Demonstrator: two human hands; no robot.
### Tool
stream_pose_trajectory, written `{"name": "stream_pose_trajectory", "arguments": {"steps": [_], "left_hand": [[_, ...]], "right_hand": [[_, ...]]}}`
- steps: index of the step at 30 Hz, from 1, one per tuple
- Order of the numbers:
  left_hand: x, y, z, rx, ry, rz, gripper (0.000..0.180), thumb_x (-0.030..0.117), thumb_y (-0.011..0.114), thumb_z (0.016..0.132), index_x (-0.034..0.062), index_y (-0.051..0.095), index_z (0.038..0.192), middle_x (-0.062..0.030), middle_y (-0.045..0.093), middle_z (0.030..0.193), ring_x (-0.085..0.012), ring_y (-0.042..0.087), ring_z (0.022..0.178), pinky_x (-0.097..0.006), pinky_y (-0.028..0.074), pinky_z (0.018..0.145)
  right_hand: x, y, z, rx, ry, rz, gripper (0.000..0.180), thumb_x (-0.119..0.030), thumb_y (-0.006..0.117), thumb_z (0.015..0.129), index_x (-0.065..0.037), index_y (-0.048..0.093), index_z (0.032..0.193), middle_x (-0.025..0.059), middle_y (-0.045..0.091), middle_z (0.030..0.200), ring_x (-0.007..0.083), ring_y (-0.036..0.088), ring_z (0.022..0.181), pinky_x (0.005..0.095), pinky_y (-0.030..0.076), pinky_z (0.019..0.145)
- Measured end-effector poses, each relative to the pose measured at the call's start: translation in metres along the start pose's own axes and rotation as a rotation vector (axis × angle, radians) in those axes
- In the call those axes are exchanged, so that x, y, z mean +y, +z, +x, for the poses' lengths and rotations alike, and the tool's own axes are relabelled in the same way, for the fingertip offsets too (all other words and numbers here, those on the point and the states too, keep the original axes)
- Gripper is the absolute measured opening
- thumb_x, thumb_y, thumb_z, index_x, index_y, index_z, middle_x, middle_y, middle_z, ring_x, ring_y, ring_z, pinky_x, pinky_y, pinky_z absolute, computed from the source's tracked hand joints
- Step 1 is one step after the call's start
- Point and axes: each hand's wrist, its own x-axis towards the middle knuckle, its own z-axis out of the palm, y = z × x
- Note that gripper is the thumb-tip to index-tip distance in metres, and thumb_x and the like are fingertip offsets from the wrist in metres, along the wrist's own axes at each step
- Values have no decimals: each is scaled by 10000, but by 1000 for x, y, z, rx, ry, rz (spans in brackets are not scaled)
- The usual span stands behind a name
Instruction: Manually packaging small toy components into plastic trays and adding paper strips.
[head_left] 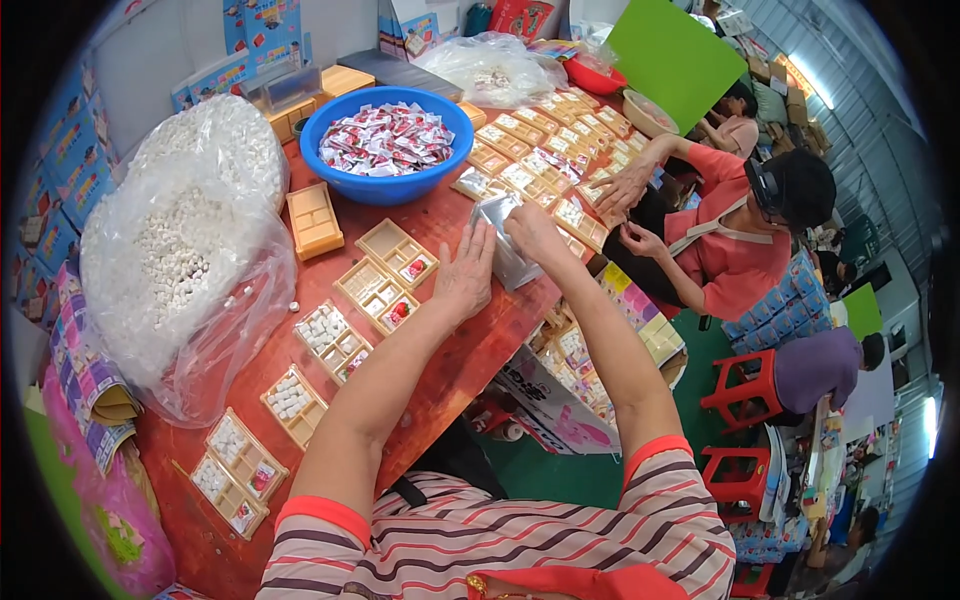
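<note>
My left hand (pixel 465 270) lies with its fingers stretched out along the near left side of a silver-grey, box-like container (pixel 515 268). Bent over the container's far right edge, my right hand (pixel 535 232) has its fingers curled closed; whatever they may hold is hidden. Close to my left wrist are tan compartment trays (pixel 368 282), some compartments holding small red-printed sachets (pixel 415 268). Further down the left side, another tray (pixel 330 335) holds small white pieces, as do the trays (pixel 245 455) nearest me.
A blue basin (pixel 440 170) of sachets stands beyond my hands. At left bulges a clear bag (pixel 190 260) of white pieces. Several filled trays (pixel 540 175) crowd the far right, where a co-worker (pixel 735 220) in a salmon top reaches in. Below the table edge is a carton (pixel 565 400).
</note>
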Motion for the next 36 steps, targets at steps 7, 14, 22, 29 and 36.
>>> {"name": "stream_pose_trajectory", "arguments": {"steps": [7,14,22,29,36], "left_hand": [[4,-6,-2,10,-18,-110,712,105,493,860,32,194,1501,-169,189,1573,-344,211,1449,-636,235,1087],[8,-6,-1,34,14,-147,731,122,538,850,47,207,1498,-162,219,1562,-347,234,1439,-629,267,1074],[8,-10,-4,29,14,-185,703,134,533,857,47,238,1489,-154,223,1562,-352,246,1431,-631,272,1068],[8,-11,-8,24,16,-199,736,133,571,845,55,230,1492,-164,218,1562,-357,254,1428,-608,309,1053],[10,-13,-7,27,43,-215,759,128,597,827,56,238,1492,-182,231,1554,-354,281,1417,-575,324,1051]], "right_hand": [[2,1,-14,69,-123,-224,303,-206,513,838,56,665,828,319,618,890,465,624,866,509,500,791],[7,-4,-9,-16,-95,-225,276,-189,519,816,31,685,814,274,649,786,414,657,799,491,516,747],[5,-8,-8,-112,-75,-213,273,-187,523,791,31,686,810,275,648,788,409,655,794,476,516,727],[5,-8,-4,-102,-82,-223,247,-155,517,780,-3,705,828,253,661,819,400,660,810,461,517,747],[12,-8,-1,-58,-168,-205,224,-148,518,763,5,681,771,151,643,598,308,665,622,413,526,648]]}}
